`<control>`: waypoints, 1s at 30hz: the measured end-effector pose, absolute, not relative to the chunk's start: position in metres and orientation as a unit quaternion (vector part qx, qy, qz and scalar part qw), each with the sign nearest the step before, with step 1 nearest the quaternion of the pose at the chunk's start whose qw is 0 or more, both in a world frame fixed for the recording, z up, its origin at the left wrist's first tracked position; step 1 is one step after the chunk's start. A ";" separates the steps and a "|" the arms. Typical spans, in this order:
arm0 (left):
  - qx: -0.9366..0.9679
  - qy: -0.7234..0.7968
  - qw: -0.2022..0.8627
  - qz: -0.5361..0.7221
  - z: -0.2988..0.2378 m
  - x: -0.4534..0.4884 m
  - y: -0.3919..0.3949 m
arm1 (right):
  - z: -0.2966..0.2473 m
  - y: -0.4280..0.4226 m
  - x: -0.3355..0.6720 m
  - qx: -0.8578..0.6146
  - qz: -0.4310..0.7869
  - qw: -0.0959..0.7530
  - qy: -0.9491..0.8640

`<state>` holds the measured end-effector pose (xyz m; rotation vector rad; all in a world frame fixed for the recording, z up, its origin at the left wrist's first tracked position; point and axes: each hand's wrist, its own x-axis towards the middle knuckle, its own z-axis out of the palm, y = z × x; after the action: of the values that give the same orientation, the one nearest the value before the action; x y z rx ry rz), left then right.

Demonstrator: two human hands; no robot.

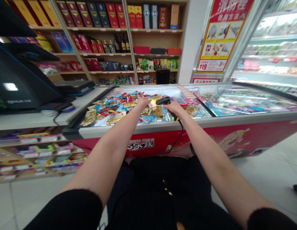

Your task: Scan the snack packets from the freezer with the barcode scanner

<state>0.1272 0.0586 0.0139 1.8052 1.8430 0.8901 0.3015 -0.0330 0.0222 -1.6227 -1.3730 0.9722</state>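
My left hand [143, 103] reaches over a chest freezer [210, 126] and pinches a gold snack packet [153, 101], raised slightly above the heap of foil snack packets [107, 110]. My right hand [174, 108] grips a black and yellow handheld barcode scanner [164, 101], its head pointing left towards that packet. A black cord [177, 140] hangs from the scanner over the freezer's red front.
Wooden shelves [155, 30] of boxed liquor and bottles stand behind the freezer. A white counter [31, 119] with a black checkout terminal [16, 80] is on the left. A lit refrigerated case [270, 48] and a red poster [221, 35] are on the right.
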 end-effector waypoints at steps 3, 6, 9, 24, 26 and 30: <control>0.562 0.638 0.348 0.395 0.015 0.130 0.058 | 0.021 -0.034 0.303 -0.636 0.389 0.393 -0.539; 0.545 0.636 0.362 0.409 0.015 0.132 0.058 | 0.020 -0.034 0.307 -0.640 0.381 0.392 -0.540; 0.571 0.641 0.335 0.387 0.014 0.134 0.060 | 0.022 -0.033 0.309 -0.649 0.368 0.391 -0.539; 0.509 0.604 0.387 0.475 0.009 0.146 0.064 | 0.023 -0.034 0.318 -0.635 0.362 0.400 -0.553; 0.510 0.608 0.386 0.471 0.008 0.148 0.065 | 0.022 -0.033 0.319 -0.635 0.363 0.398 -0.553; 0.530 0.606 0.372 0.462 0.008 0.153 0.064 | 0.016 -0.030 0.322 -0.637 0.377 0.397 -0.543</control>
<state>0.1532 0.0643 0.0075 1.3587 1.5522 1.1853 0.3221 -0.0304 0.0161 -1.6127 -1.3764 0.9558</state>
